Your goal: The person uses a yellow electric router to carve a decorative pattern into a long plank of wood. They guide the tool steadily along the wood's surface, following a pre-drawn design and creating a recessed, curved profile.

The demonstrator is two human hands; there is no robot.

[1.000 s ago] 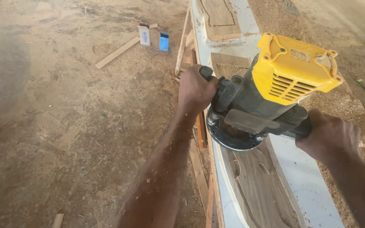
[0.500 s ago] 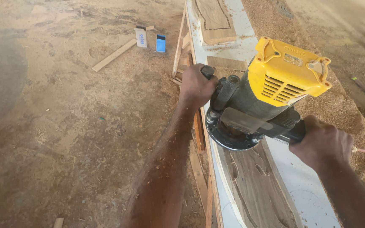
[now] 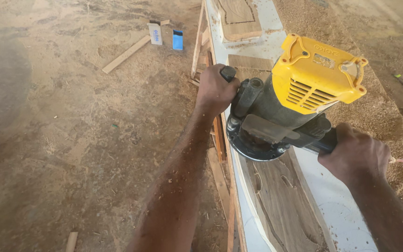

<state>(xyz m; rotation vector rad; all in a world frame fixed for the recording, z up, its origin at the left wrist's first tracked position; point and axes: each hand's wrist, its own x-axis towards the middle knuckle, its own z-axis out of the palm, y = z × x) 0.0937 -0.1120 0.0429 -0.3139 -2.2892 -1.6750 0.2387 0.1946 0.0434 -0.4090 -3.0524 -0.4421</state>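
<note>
A router [image 3: 295,100] with a yellow top and black body stands on a dark carved wooden board [image 3: 283,196]. My left hand [image 3: 215,88] is closed around its left handle. My right hand [image 3: 357,151] grips the right handle. The round base of the router presses flat on the board, over curved grooves cut into the wood. The board lies on a long white bench top [image 3: 341,205]. Sawdust speckles my left forearm.
Another carved board [image 3: 236,16] lies farther up the bench. A wooden frame [image 3: 199,42] leans at the bench's left edge. On the sandy floor lie a wood strip [image 3: 124,55], a white box [image 3: 155,33] and a blue box [image 3: 177,39]. Sawdust is heaped at right [image 3: 383,112].
The router and both hands have slid a little away from me along the board, toward its far end. The grip on both handles is unchanged.
</note>
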